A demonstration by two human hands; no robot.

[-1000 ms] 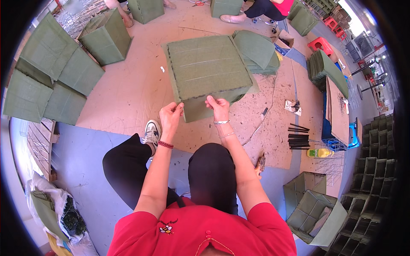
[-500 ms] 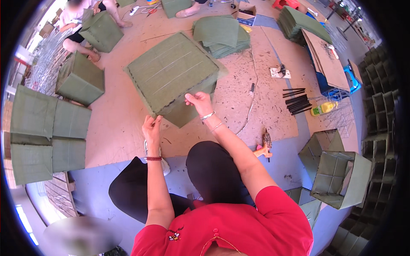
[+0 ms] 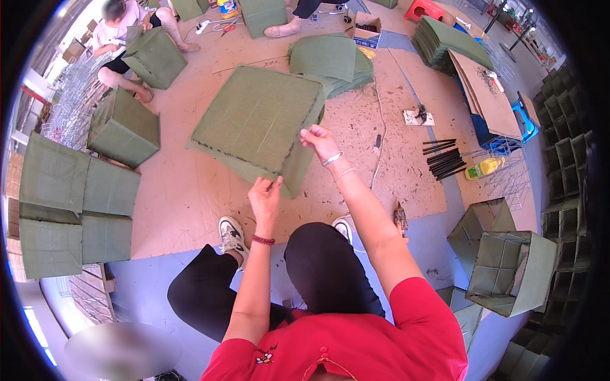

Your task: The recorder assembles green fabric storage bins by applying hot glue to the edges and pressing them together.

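In front of me stands a green fabric-covered box, its square face turned up and dark glue-like marks along its edges. My left hand pinches the fabric at the corner nearest me, thumb and finger closed. On the right-hand edge, my right hand is also closed in a pinch on the fabric rim. A loose flap hangs below the near edge. Partly hidden by my right forearm, a glue gun lies on the floor.
Stacked green sheets lie beyond the box. Black sticks and a yellow bottle are at the right, near open green boxes. More green boxes stand left. A co-worker sits at the far left. A white cable crosses the cardboard.
The box has turned, bringing one corner toward me. Both hands have shifted right; the left now pinches that near corner, and the right pinches the right-hand edge.
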